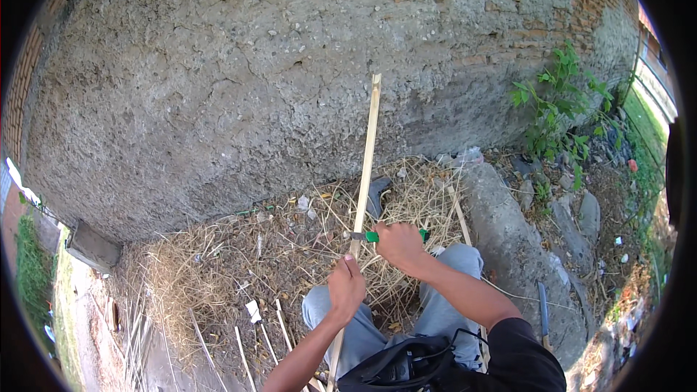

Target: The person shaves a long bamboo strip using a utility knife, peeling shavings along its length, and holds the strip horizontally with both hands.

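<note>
A long pale split-bamboo strip (369, 147) runs from my lap up to the wall, its top end near the wall's face. My left hand (347, 289) is closed around its lower part, between my knees. In my right hand (399, 245) is a knife with a green handle (372, 237), gripped in a fist. Its short dark blade (357, 235) lies across the strip just above my left hand. Whether the blade has cut into the strip, I cannot tell.
A rough plastered wall (254, 80) rises ahead. Straw-like shavings (192, 276) cover the ground, with several thin strips (243, 352) at lower left. A concrete slab (497, 210) lies to the right, with a long blade (543, 305) on it. A leafy plant (559, 94) grows by the wall.
</note>
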`<state>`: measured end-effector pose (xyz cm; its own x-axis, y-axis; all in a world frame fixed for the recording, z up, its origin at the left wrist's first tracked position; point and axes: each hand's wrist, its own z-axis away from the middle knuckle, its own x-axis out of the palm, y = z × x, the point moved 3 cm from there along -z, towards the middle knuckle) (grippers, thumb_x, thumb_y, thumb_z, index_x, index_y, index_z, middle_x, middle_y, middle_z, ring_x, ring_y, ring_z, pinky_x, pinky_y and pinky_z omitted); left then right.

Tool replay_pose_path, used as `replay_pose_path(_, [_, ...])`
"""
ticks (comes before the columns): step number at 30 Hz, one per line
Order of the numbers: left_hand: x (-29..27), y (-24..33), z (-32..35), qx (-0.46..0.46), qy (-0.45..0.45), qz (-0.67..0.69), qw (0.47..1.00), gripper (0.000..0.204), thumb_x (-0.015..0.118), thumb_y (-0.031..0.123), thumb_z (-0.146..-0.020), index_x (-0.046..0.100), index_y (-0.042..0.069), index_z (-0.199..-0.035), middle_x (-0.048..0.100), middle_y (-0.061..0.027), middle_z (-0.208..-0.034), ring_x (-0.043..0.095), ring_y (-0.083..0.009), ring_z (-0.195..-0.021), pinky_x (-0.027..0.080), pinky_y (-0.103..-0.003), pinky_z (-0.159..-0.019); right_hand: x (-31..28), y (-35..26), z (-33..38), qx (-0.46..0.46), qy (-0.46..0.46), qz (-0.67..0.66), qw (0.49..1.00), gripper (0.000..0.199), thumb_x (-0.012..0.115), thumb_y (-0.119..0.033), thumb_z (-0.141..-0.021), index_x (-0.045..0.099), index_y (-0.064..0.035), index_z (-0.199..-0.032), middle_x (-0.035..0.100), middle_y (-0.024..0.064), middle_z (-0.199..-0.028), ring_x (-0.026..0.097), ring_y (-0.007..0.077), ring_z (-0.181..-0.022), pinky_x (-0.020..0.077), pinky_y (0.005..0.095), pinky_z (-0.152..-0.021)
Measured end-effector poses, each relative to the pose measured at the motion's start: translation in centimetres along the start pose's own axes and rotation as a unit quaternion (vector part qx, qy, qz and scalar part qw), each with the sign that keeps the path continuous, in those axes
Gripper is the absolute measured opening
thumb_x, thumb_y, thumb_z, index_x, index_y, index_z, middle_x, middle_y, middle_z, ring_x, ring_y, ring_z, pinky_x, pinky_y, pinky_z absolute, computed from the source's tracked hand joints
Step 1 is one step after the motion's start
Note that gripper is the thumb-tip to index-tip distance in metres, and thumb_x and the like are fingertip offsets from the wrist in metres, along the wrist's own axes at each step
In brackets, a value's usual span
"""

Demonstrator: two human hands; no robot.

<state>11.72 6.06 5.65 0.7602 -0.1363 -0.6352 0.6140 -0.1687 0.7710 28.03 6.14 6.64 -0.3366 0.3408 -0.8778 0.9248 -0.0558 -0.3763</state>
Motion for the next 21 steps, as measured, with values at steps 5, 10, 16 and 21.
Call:
replay_pose_path(5, [0.7, 0.1, -0.4, 0.007, -0.055, -0.046, 0.997, 0.048, 0.029, 0.028, -0.102, 0.056, -0.007, -0.081, 0.059, -0.029, -0.065, 0.061, -0.0452, -0.063, 0.046, -0.054, -0.062, 0.8, 0.8, -0.6, -0.005, -0.043, 0.061, 0.997, 0.015, 0.057, -0.014, -0.079, 0.067, -0.0027, -0.082, 0.067, 0.0154, -0.066, 0.068, 0.0332, -0.062, 0.0541, 0.0438, -0.056])
replay_pose_path(10, [0.6, 0.9, -0.4, 0.008, -0.084, -0.075, 0.994, 0.047, 0.029, 0.024, -0.102, 0.055, -0.007, -0.079, 0.058, -0.0286, -0.062, 0.06, -0.0457, -0.059, 0.047, -0.052, -0.056, 2.5, 3.0, -1.6, -0.046, -0.058, 0.095, 0.993, 0.013, 0.057, -0.01, -0.078, 0.067, -0.002, -0.08, 0.069, 0.0164, -0.073, 0.07, 0.0324, -0.066, 0.0546, 0.0433, -0.056])
replay_pose_path(16, [0.6, 0.6, -0.2, 0.057, -0.047, -0.095, 0.993, 0.044, 0.031, 0.023, -0.102, 0.055, -0.006, -0.078, 0.058, -0.0302, -0.061, 0.06, -0.0466, -0.061, 0.049, -0.053, -0.054, 2.3, 4.7, -4.0, 0.02, -0.021, 0.085, 0.996, 0.015, 0.056, -0.009, -0.078, 0.069, -0.0019, -0.08, 0.069, 0.018, -0.078, 0.069, 0.0349, -0.068, 0.0549, 0.0445, -0.059])
replay_pose_path(21, [-0.5, 0.0, 2.2, 0.055, -0.068, -0.163, 0.983, 0.041, 0.034, 0.022, -0.101, 0.054, -0.007, -0.08, 0.057, -0.0323, -0.064, 0.059, -0.0497, -0.061, 0.046, -0.056, -0.054, 0.3, 8.1, -5.7, 0.111, -0.036, 0.091, 0.989, 0.019, 0.055, -0.011, -0.081, 0.072, -0.0043, -0.083, 0.07, 0.0173, -0.081, 0.07, 0.0343, -0.076, 0.0554, 0.0448, -0.065])
